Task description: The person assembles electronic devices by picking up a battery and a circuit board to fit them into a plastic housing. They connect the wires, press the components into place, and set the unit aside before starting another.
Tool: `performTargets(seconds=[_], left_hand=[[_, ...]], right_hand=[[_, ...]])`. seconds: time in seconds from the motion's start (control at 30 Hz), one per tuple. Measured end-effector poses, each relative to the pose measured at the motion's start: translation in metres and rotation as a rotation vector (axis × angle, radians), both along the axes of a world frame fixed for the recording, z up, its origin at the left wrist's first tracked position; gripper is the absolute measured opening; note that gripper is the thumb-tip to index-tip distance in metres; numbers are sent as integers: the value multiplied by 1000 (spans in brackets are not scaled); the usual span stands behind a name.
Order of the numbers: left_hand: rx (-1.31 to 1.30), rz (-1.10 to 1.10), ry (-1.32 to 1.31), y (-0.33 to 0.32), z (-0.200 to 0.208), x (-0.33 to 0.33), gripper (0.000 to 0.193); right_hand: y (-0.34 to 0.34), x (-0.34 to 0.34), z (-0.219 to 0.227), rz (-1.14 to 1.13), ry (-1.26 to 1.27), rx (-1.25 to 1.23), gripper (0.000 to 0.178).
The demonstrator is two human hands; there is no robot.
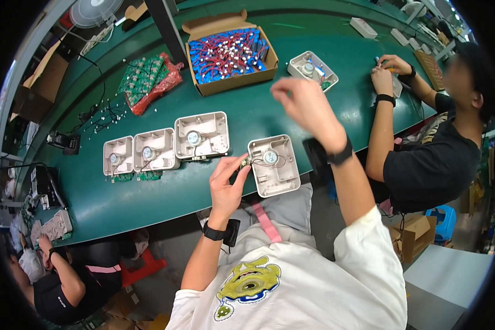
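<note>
green tabletop (132, 206) crosses workroom, co-workers (437, 165) either side. pale housing (283, 175) lies open near front edge. left hand (228, 186): grip pinched on small wired part (246, 163) at housing's left rim. right hand (309, 105) raised, fingers loosely curled; cannot tell if holding anything. step looks like wiring; next move probably needs steady left pinch. more housings (168, 147) leftward, open carton (237, 83) behind.

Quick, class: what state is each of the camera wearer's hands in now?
Left hand: closed, pinching a small wired part beside a white housing.
Right hand: loosely curled; whether it holds anything cannot be told.
</note>
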State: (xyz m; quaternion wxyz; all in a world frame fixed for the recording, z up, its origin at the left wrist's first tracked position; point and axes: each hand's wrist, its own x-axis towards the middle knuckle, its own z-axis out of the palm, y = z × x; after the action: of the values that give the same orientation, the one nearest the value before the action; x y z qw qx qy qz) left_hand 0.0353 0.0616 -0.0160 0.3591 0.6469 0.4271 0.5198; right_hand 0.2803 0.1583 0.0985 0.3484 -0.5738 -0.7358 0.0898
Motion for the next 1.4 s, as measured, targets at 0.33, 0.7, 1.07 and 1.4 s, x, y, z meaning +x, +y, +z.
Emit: performTargets(seconds=[0.33,0.7,1.07,1.4], left_hand=[[9,6,110,0,15,16,29],[-76,-63,-30,-19,25,32,29],[-96,-49,-14,-9,14,23,32],[-115,-50,-17,-12,24,17,33]], right_hand=[[133,11,-15,-221,-156,-192,22],[81,24,42,42,388,469,17],[-23,35,63,310,1052,-66,16],[-103,32,38,282,1294,-136,13]])
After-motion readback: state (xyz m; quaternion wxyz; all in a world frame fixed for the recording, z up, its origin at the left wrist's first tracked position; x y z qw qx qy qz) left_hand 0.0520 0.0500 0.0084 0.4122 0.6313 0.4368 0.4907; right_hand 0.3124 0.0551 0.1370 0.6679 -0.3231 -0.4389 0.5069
